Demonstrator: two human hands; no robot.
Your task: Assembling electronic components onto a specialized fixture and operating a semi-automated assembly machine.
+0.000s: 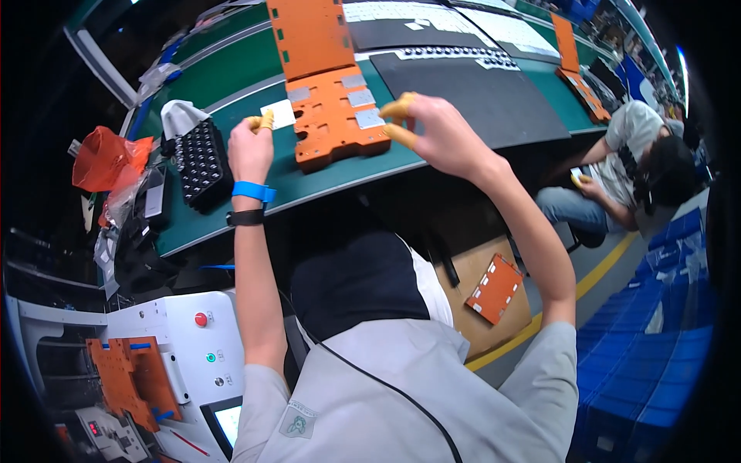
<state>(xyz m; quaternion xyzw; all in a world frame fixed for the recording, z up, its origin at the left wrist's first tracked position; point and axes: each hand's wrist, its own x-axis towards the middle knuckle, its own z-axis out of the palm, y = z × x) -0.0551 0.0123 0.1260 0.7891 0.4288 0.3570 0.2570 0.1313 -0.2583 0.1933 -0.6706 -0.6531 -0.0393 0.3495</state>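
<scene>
My left hand, with yellow finger cots on its fingertips, pinches the edge of a small white square piece. Just right of that piece lies an orange fixture with its hinged orange lid raised behind it. Several grey rectangular plates sit in the fixture's pockets, among them a near-right plate. Over the fixture's right edge is my right hand, also in yellow finger cots; thumb and forefinger are spread beside that plate. Whether they touch it, I cannot tell.
A black tray of round parts stands left, near an orange bag. Behind the fixture are a black mat, a row of small round parts and white pieces. Another person sits at right.
</scene>
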